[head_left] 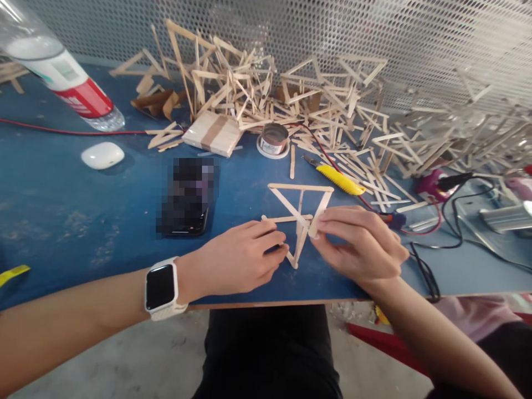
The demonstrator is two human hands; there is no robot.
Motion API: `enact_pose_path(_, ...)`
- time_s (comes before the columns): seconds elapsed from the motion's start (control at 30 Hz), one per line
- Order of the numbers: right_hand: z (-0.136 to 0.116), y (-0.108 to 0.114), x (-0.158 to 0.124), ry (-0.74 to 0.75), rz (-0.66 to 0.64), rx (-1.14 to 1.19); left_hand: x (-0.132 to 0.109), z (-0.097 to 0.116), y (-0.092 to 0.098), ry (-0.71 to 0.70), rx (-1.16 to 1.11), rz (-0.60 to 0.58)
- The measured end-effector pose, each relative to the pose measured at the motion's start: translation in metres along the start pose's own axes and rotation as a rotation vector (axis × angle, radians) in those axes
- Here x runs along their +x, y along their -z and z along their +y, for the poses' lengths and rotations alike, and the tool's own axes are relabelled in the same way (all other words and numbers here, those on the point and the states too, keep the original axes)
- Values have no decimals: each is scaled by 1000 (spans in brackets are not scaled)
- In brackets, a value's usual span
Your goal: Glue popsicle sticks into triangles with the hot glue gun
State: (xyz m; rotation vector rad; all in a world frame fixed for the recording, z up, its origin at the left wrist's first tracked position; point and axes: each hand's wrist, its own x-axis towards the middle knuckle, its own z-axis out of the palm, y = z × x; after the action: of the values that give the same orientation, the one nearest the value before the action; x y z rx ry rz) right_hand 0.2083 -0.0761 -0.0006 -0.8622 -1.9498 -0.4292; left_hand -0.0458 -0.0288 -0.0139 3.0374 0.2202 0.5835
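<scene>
A small frame of joined popsicle sticks (300,187) stands on the blue table near its front edge, made of two triangles linked by a stick. With thumb and fingers, my right hand (361,241) pinches the frame at its right corner. My left hand (245,256), a watch on its wrist, is closed about the lower left side of the frame, its fingertips at a stick there. What exactly lies under the left fingers is partly hidden. Just behind the frame are a loose popsicle stick (292,162) and a yellow utility knife (341,179).
Behind lies a big heap of popsicle sticks (249,88) against a perforated metal panel (299,33). A round tin (274,138), stick bundle (214,133), phone (189,197), white case (102,155) and water bottle (70,77) stand around. Black cables (455,221) and a solder spool (507,217) lie right.
</scene>
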Motion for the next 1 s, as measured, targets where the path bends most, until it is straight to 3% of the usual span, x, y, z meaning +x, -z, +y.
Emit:
enact_pose_path(0.37,-9,14,-18,-56,9,-141,5,48,-8,61,111,-115)
enact_pose_path(0.6,-20,21,-30,-154,53,-231,19,50,-14,41,177,-107)
enact_pose_path(0.83,-16,16,-36,-305,141,-218,13,41,-15,46,37,18)
enact_pose_path(1.0,-17,15,-37,-328,149,-193,12,26,0,-48,-49,378)
